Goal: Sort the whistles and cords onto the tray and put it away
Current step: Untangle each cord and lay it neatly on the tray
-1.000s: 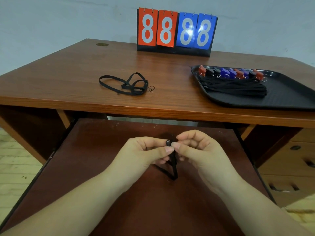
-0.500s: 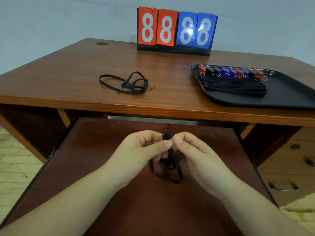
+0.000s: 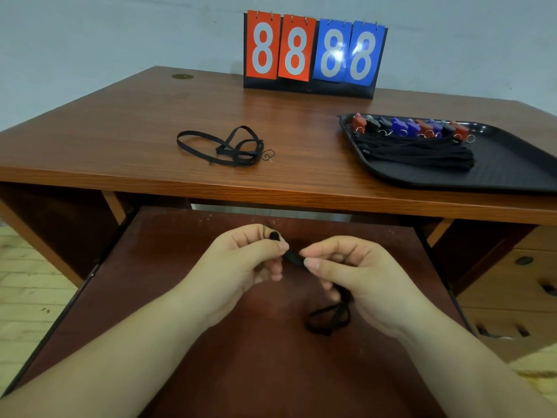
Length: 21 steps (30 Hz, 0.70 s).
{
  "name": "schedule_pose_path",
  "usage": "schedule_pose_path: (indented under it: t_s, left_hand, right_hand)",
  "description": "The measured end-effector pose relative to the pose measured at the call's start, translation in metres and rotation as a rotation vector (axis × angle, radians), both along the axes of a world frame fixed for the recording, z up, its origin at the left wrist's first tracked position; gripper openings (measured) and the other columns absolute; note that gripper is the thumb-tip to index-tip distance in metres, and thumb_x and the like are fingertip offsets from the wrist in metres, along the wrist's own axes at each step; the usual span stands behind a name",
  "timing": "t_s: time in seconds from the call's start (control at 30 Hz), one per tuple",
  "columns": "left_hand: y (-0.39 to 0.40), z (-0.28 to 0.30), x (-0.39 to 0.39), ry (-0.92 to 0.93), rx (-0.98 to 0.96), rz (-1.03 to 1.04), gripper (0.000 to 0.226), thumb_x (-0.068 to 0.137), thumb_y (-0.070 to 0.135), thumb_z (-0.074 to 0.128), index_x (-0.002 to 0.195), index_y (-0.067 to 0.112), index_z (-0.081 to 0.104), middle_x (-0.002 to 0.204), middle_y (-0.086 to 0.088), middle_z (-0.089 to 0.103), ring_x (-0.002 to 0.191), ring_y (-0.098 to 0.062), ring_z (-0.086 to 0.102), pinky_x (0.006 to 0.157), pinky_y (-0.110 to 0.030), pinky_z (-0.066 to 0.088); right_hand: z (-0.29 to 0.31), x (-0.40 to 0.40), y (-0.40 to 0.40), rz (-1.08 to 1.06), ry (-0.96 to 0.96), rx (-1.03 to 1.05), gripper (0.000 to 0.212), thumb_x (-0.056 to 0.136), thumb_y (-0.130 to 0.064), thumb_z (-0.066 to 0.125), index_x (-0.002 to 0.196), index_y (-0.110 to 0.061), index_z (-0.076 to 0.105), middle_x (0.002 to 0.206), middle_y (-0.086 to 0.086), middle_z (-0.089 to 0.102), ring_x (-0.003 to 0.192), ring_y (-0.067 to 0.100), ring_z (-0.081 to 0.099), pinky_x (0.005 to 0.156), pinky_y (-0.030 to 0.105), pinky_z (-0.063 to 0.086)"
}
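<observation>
While both hands' fingers pinch the thin black cord (image 3: 294,258), the black plastic tray (image 3: 509,164) lies up-right, nearer the right hand (image 3: 352,276) than the left hand (image 3: 241,260).

We read four large white digits, 8 8 8 8, on the black-based flip scoreboard (image 3: 313,55) standing upright at the far edge of the brown wooden bench (image 3: 150,122). The two on our left stand on red cards, the two on our right on blue cards. We find nothing else readable.
</observation>
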<state>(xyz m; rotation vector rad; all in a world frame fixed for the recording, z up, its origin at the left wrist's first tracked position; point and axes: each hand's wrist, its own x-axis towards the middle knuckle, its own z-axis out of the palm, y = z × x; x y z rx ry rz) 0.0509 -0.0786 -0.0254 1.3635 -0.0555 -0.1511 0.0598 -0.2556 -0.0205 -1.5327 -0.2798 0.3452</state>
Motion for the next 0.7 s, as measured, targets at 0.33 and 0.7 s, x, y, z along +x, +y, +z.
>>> schedule_pose_path:
  t_s: [0.33, 0.7]
  left_hand:
    - [0.001, 0.001, 0.002, 0.047, -0.079, 0.012, 0.009, 0.071, 0.014, 0.064, 0.062, 0.016, 0.062, 0.054, 0.003, 0.054, 0.05, -0.006, 0.053, 0.051, -0.017, 0.049]
    - [0.018, 0.002, 0.015, 0.021, -0.175, 0.169, 0.001, 0.067, 0.017, 0.065, 0.067, 0.017, 0.065, 0.057, 0.003, 0.061, 0.052, -0.005, 0.058, 0.052, -0.017, 0.052]
  right_hand:
    - [0.011, 0.001, -0.01, 0.066, -0.123, -0.227, 0.018, 0.074, -0.011, 0.072, 0.09, -0.019, 0.073, 0.058, -0.012, 0.064, 0.051, 0.0, 0.052, 0.05, 0.011, 0.041]
    - [0.007, 0.019, -0.031, -0.031, -0.228, -0.33, 0.016, 0.071, -0.025, 0.071, 0.086, -0.029, 0.077, 0.058, 0.003, 0.062, 0.052, 0.006, 0.051, 0.05, 0.016, 0.041]
